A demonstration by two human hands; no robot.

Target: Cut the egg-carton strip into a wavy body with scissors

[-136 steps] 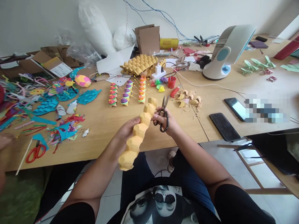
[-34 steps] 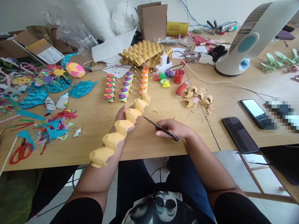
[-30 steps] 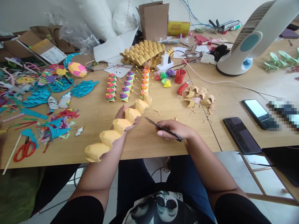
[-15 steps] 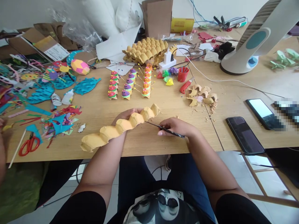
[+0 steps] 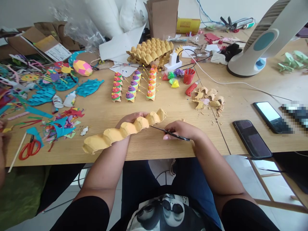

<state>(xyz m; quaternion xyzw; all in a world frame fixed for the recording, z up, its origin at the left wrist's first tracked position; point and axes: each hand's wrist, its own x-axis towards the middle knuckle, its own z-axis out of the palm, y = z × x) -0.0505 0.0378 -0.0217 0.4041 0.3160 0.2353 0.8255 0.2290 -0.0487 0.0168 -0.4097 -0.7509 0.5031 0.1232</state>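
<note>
A yellowish strip of egg carton (image 5: 128,129) with several cups slants over the near part of the table. My left hand (image 5: 133,116) grips it from behind, its fingers partly hidden by the strip. My right hand (image 5: 179,129) is closed around black-handled scissors (image 5: 177,136), whose blade tips touch or lie just under the strip's lower edge. Beyond my hands stand three rows of painted egg-carton caterpillars with pin feelers: a red row (image 5: 116,87), a purple row (image 5: 133,86) and an orange row (image 5: 151,84).
Carton scraps (image 5: 209,98) and a red utility knife (image 5: 192,88) lie to the right, near two phones (image 5: 252,138). A white fan (image 5: 255,45) stands behind them. Egg trays (image 5: 150,51) are stacked at the back. Paper scraps (image 5: 64,126) and red scissors (image 5: 30,149) lie left, near another person's arm (image 5: 2,150).
The egg-carton strip has shifted very slightly in my left hand, its right end moving a little to the right. My right hand and the scissors look nearly unchanged.
</note>
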